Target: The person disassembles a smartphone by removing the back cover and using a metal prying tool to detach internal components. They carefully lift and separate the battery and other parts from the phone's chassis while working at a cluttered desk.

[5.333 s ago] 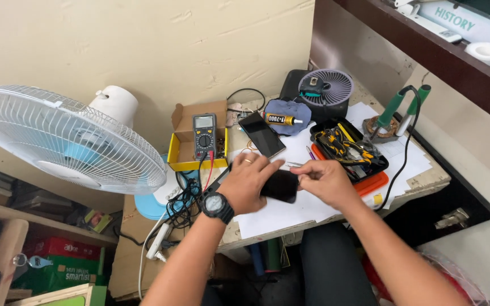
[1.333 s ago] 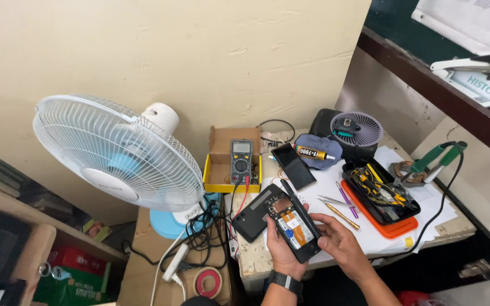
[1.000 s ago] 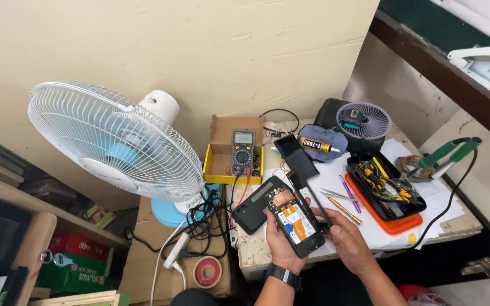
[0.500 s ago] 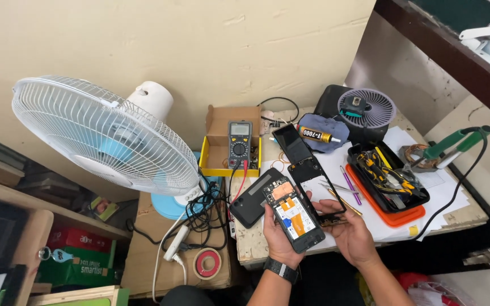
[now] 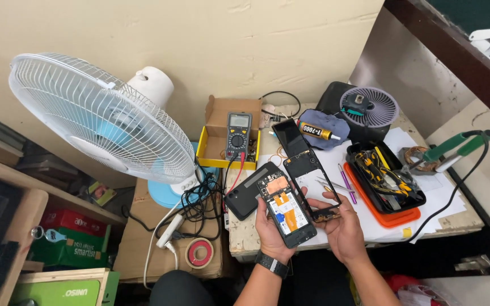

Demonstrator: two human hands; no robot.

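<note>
My left hand (image 5: 269,231) grips an opened phone (image 5: 286,210), its circuit board and orange parts facing up. My right hand (image 5: 344,222) holds a thin black phone frame (image 5: 312,182) by its lower end, beside the phone. A black back cover (image 5: 250,190) lies on the bench just left of the phone. A second dark phone (image 5: 290,137) rests flat further back. A watch sits on my left wrist.
A white standing fan (image 5: 100,119) fills the left. A multimeter (image 5: 238,135) lies in a yellow box (image 5: 210,154). An orange tray of tools (image 5: 385,181), a glue tube (image 5: 317,131), a small desk fan (image 5: 368,107), a soldering iron stand (image 5: 449,148) and tangled cables (image 5: 197,201) surround the work paper.
My hands lifted the opened phone off the bench toward me. The black frame has come away from the phone and is now in my right hand.
</note>
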